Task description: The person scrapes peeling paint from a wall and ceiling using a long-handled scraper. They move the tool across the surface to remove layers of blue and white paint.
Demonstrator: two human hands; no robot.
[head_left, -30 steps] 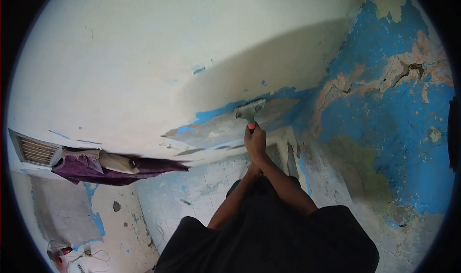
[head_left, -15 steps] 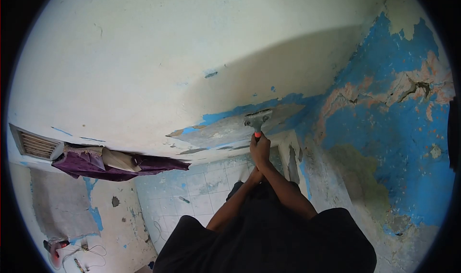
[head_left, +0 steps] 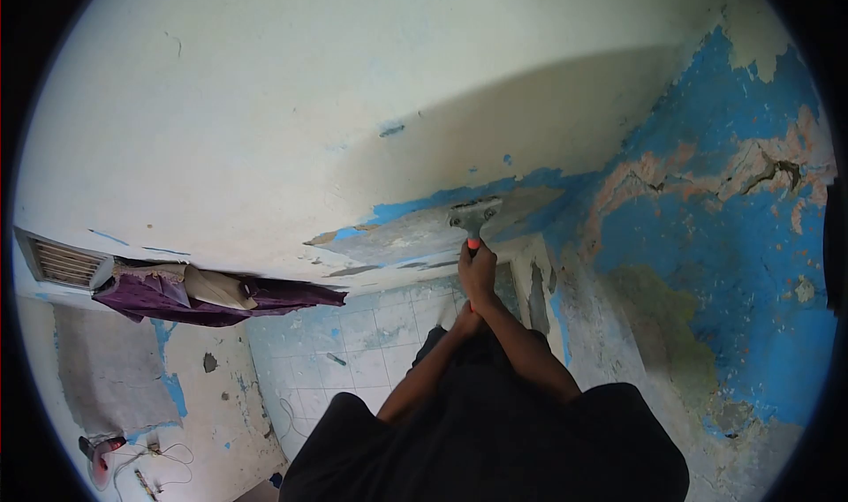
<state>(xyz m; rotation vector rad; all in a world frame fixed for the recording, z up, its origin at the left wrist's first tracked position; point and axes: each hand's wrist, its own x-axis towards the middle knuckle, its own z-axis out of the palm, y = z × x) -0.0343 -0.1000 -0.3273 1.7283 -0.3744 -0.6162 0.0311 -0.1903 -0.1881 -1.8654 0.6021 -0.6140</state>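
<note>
A long-handled scraper (head_left: 475, 212) with a wide grey metal head and a red-and-black handle rests against the wall, over a bare grey patch (head_left: 402, 235) edged in blue paint. My right hand (head_left: 478, 274) is wrapped round the handle just below the red collar. Lower down, my left hand (head_left: 466, 321) is closed round the handle's bottom part, partly hidden by my right forearm. A bit of red handle shows between the two hands. The blade's edge seems to touch the wall near the strip of blue paint.
To the right, a blue wall (head_left: 707, 237) has a long crack and peeling paint. Purple cloth (head_left: 177, 299) hangs by a vent grille (head_left: 62, 262) at left. A small greenish object (head_left: 336, 359) lies on the tiled floor (head_left: 367, 369). A red power tool (head_left: 104, 453) and cords are at lower left.
The scraper and both hands keep nearly the same place, with slightly more red handle showing. The view has shifted a little.
</note>
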